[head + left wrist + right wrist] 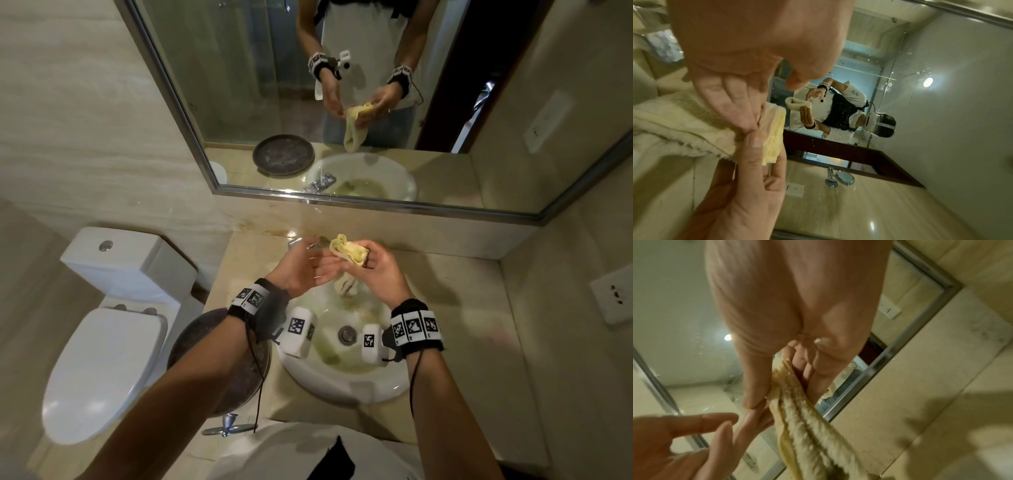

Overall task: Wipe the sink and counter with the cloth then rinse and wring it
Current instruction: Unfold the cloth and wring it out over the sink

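A folded yellow cloth (350, 253) is held over the white sink bowl (342, 389), its lower end hanging toward the basin. My right hand (375, 269) grips the cloth's bunched top, thumb and fingers curled round it (807, 426). Just left of it, my left hand (306, 265) is open, palm up. In the left wrist view, its straight fingers (731, 104) lie against the cloth (678, 128) beside the right thumb. The beige counter (462, 325) surrounds the bowl.
A chrome faucet (298, 242) stands behind the hands, with the drain (346, 334) below them. A dark round tray (191, 339) sits on the counter left of the sink, and a toilet (102, 359) further left. A mirror (239, 102) hangs above; a wall socket (613, 298) is on the right.
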{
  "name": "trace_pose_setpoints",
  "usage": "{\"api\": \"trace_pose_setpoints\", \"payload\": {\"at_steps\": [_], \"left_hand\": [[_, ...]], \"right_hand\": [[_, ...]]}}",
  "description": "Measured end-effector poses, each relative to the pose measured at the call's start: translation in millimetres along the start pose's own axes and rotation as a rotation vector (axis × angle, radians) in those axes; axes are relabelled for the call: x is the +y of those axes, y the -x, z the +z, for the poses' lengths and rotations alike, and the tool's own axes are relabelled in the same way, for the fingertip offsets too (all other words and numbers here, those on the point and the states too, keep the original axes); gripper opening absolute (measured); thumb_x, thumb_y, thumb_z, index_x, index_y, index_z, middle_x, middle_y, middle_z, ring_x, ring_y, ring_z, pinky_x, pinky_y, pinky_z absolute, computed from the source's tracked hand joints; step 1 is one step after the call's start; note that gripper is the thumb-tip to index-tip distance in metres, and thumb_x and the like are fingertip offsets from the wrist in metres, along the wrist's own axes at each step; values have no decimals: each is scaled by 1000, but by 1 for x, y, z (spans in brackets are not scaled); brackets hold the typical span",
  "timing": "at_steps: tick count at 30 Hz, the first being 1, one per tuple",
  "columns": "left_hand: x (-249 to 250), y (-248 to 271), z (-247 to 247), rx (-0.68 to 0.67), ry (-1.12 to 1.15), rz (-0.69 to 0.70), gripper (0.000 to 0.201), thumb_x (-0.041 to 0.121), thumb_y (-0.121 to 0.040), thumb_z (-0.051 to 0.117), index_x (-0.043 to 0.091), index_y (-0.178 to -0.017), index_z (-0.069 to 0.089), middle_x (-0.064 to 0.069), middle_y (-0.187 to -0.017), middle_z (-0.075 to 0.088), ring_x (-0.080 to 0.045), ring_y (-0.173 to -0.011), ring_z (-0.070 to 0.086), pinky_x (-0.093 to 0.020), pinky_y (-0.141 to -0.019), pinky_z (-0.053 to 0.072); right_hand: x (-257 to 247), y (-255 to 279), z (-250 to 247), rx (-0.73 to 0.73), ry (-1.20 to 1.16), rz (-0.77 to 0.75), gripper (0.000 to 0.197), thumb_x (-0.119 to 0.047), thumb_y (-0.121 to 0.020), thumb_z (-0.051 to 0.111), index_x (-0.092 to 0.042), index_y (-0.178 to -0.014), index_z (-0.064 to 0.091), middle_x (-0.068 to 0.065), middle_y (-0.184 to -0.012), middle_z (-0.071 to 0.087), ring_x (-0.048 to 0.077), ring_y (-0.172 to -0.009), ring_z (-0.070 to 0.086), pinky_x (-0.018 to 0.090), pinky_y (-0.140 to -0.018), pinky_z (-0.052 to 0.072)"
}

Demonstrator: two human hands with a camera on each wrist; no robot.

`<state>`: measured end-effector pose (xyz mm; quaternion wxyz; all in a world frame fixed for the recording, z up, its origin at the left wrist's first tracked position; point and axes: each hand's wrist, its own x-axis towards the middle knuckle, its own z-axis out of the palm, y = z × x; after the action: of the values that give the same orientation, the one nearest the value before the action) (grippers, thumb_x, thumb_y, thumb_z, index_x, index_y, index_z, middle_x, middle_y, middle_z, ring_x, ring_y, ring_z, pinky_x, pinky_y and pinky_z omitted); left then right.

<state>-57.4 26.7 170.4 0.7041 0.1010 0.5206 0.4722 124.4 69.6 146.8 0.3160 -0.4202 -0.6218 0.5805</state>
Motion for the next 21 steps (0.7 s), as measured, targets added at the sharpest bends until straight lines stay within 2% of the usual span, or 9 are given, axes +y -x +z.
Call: {"api": "trace_pose_setpoints", "payload": {"at_steps": [2,4,6,8,11,13,15,17,21], "left_hand": [[1,1,-2,-3,-87,28,33,35,-99,47,11,-111,64,-15,-118,71,-25,-98,71,-29,-76,52],[0,1,0,12,-213,91,37,37,-93,55,11,-115,68,-6,-116,73,-22,-100,67,-32,-83,47],[-1,-2,2,76,-422,204,40,36,-85,67,13,-117,70,-2,-110,73,-21,-103,65,-35,-88,47],[-1,-3,3,137,-609,314,38,30,-81,76,16,-116,68,0,-112,70,-19,-104,65,-33,-88,51],[-4,-8,-2,39,-906,320,62,38,-71,87,22,-124,58,7,-118,65,-12,-111,63,-33,-96,52],[-8,-11,-9,-60,-1053,253,75,44,-67,89,29,-132,54,12,-124,64,-7,-117,59,-37,-103,49],[-9,-10,-11,-135,-1031,217,75,34,-71,89,27,-136,53,9,-124,66,-8,-115,62,-38,-104,50],[-8,-7,-9,-170,-972,220,64,25,-74,88,22,-131,59,4,-120,69,-12,-112,64,-39,-104,50],[-9,0,-8,-266,-922,153,49,27,-78,84,19,-123,66,1,-117,72,-16,-111,67,-40,-105,49]], "right_hand": [[4,-3,-4,67,10,-16,27,-9,-88,78,-21,-109,67,6,-102,76,16,-90,71,36,-84,57],[5,-6,-6,132,-30,-5,22,-8,-91,74,-23,-106,68,8,-100,76,15,-87,71,33,-80,56],[5,-8,-8,166,-86,24,21,-5,-92,71,-18,-108,68,8,-100,76,12,-86,71,31,-79,54],[6,-10,-11,174,-135,56,24,-1,-92,70,-12,-113,68,11,-104,75,15,-90,71,35,-83,55],[6,-11,-15,149,-250,81,29,0,-92,69,-7,-120,67,17,-112,74,27,-100,70,46,-92,54],[3,-11,-17,116,-363,99,29,-1,-94,66,-6,-123,66,17,-114,72,30,-103,67,47,-89,54],[-2,-9,-19,61,-483,125,30,-4,-97,62,-4,-127,63,17,-116,69,30,-105,65,45,-84,56],[-6,-7,-21,4,-602,151,36,-5,-99,60,-1,-135,58,19,-125,66,29,-108,66,43,-83,57],[-11,-3,-23,-55,-699,224,44,-11,-99,61,1,-141,53,20,-129,64,29,-112,65,39,-85,59]]}}
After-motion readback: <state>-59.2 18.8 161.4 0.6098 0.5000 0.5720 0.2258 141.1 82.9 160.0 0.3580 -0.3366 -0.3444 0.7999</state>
